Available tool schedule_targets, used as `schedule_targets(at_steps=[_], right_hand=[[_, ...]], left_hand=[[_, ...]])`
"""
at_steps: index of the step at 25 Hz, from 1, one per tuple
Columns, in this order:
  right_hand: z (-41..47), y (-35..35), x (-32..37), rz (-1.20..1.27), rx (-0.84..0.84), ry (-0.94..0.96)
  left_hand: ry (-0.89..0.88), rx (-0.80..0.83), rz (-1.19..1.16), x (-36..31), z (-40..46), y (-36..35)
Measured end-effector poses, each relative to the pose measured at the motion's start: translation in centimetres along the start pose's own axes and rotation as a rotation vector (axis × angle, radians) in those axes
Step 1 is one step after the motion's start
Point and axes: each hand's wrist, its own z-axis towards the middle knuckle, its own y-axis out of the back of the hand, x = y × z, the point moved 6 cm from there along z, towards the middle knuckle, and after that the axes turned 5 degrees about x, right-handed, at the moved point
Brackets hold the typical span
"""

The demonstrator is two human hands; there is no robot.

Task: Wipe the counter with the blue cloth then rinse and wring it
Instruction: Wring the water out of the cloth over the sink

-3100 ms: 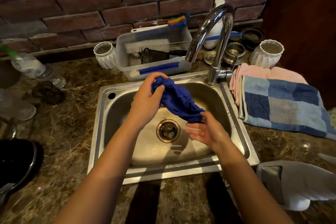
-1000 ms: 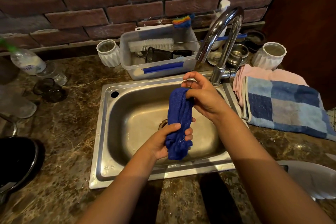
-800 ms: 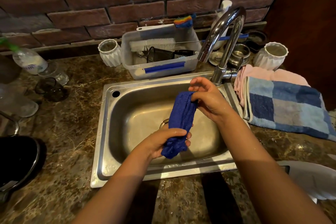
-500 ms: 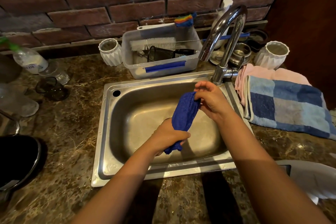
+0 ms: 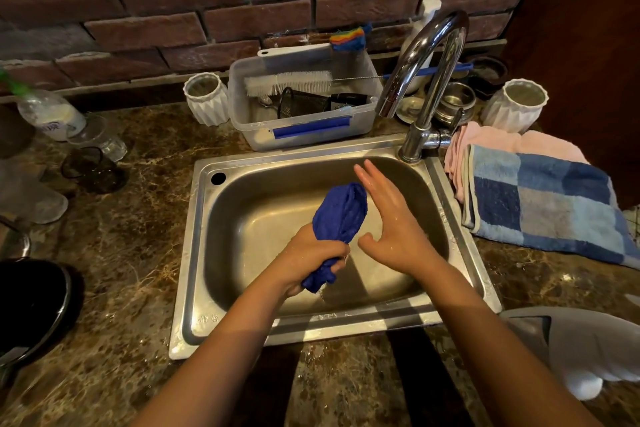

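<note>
Wringing looked to be the step in hand. Over the stainless steel sink (image 5: pixel 194 253), the left hand (image 5: pixel 304 262) was fisted around the lower end of the twisted blue cloth (image 5: pixel 341 215), whose upper end stood free above the basin. The right hand (image 5: pixel 391 229) hovered flat and spread just beside the cloth, gripping nothing. No water ran from the curved chrome tap (image 5: pixel 422 80) behind the sink. Next, the right hand would probably need to regrip the free end and twist.
</note>
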Motion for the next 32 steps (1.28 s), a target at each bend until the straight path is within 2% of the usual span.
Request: schedule_targets(at_steps=[1, 2, 4, 5, 6, 8, 11, 13, 15, 18, 20, 21, 25, 27, 28, 30, 32], right_hand=[[-0.3, -0.3, -0.4, 0.09, -0.037, -0.033], [-0.6, -0.4, -1.2, 0.338, -0.101, -0.111], [-0.7, -1.3, -2.3, 1.054, -0.196, -0.296], [-0.6, -2.2, -2.2, 1.332, -0.179, -0.351], [-0.3, -3.2, -2.0, 1.498, -0.13, -0.391], [0.7, -4.5, -0.8, 1.719, -0.032, -0.364], [2.1, -4.9, 1.0, 1.804, 0.042, -0.219], [2.6, -4.2, 1.1, 1.721, 0.001, -0.223], [2.9, -3.1, 1.0, 1.474, -0.012, -0.319], [3.0, -1.7, 0.1, 0.944, -0.1, -0.473], [2.9, -1.3, -0.3, 0.759, -0.2, -0.526], [2.7, -1.3, -0.5, 0.714, -0.212, -0.523], [1.7, -1.7, -0.7, 0.771, 0.045, -0.403], [0.6, -1.4, -1.0, 0.86, 0.038, -0.34], [-0.1, -1.0, -1.0, 0.774, -0.024, -0.287], [-1.1, -0.6, -0.6, 0.281, -0.134, -0.136], [-1.5, -1.8, 0.1, -0.261, -0.135, 0.049]], left_hand=[[-0.013, 0.022, -0.021, -0.3, -0.1, -0.1], [-0.025, 0.044, -0.06, -0.4, -0.2, -0.2], [-0.047, 0.102, -0.143, -0.5, -0.5, -0.6], [-0.052, 0.138, -0.174, -0.5, -0.6, -0.9], [-0.051, 0.181, -0.207, -0.4, -0.7, -1.3], [-0.033, 0.278, -0.303, -0.1, -1.0, -2.5], [0.009, 0.419, -0.478, 0.5, -1.7, -4.0], [0.015, 0.449, -0.501, 0.6, -2.0, -3.9], [0.044, 0.4, -0.42, 0.4, -2.1, -3.4], [0.103, 0.233, -0.077, 0.3, -1.4, -2.7], [0.125, 0.141, 0.168, 0.0, -0.6, -2.6], [0.13, 0.125, 0.218, -0.1, -0.5, -2.7], [0.121, 0.182, 0.082, 0.1, -1.2, -2.5], [0.108, 0.23, -0.041, 0.1, -1.6, -2.1], [0.102, 0.24, -0.088, 0.0, -1.6, -1.9], [0.09, 0.261, -0.185, -0.4, -1.6, -1.6], [0.093, 0.332, -0.325, -0.8, -1.8, -2.0]])
